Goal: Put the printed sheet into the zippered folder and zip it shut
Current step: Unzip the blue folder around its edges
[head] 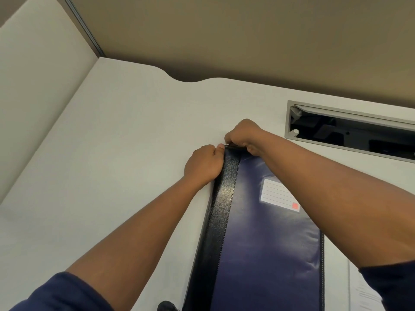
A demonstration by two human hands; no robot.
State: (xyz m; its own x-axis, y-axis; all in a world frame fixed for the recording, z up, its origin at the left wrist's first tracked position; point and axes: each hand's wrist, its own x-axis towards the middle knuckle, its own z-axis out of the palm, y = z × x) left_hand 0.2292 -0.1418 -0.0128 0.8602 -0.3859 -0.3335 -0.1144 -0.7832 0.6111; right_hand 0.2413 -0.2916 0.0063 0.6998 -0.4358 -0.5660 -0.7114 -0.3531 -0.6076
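Zippered folder (265, 232) lies zipped-looking; left hand (203, 163) and right hand (243, 136) pinch closed at its far corner; printed sheet (363, 290) lies beside it.

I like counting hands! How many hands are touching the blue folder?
2. The left hand pinches the folder's far left corner. The right hand grips the far edge beside it. Their fingertips are partly hidden.

Both hands, left hand (203, 163) and right hand (243, 136), pinch the far corner of the navy zippered folder (265, 239) on the white desk (125, 135), perhaps at its zip pull.
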